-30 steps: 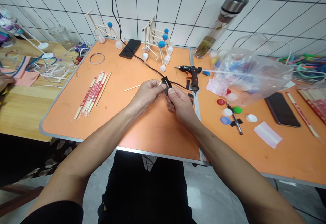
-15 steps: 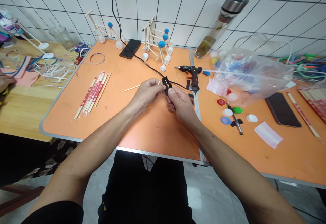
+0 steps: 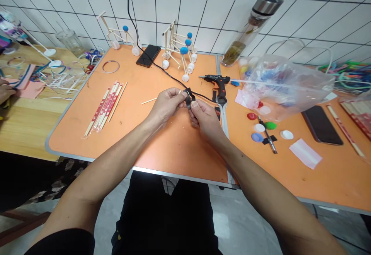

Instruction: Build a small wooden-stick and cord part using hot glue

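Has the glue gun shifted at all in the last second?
No. The glue gun lies in the same spot across the table seam, nozzle pointing left as before.

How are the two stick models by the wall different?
The left model has one blue ball; the right model has three. The left model is made of few sticks, spread wide; the right model has many, packed close. Both stand on white caps at the back of the orange table.
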{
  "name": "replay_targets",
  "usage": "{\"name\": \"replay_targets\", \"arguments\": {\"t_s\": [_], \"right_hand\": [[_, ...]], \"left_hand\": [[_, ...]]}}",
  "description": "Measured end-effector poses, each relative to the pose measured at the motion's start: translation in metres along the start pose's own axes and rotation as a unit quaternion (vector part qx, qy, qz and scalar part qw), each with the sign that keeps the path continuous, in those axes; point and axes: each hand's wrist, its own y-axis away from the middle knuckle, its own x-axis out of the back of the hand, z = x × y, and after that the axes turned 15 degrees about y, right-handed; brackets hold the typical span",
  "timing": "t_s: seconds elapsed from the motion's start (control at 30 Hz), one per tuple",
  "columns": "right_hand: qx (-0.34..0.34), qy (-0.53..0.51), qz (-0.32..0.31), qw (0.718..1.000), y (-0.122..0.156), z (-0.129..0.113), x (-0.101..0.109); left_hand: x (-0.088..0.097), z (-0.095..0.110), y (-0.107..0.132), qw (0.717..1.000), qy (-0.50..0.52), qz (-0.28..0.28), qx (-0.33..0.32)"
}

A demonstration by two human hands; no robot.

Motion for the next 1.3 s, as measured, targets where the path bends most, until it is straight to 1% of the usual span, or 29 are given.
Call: {"name": "replay_targets", "arguments": {"t_s": [0.6,0.97,1.3], "right_hand": [[0.005,-0.014,-0.002,1.0,-0.0014,0.0025,-0.0009],[0.011,-0.02,0.003,1.0,-0.0014,0.0036,-0.0021],[0.01,-0.015,0.003,1.0,-0.0013,0.0033,-0.0025]], "left_hand": [[0.0012,-0.0039,-0.0016,1.0,0.004,-0.007,-0.029],[0.0027,-0.006,-0.0034,0.999,-0.001,-0.009,-0.031],[0.0018,-0.0073,-0.0039,1.0,-0.007,0.003,-0.023]]}}
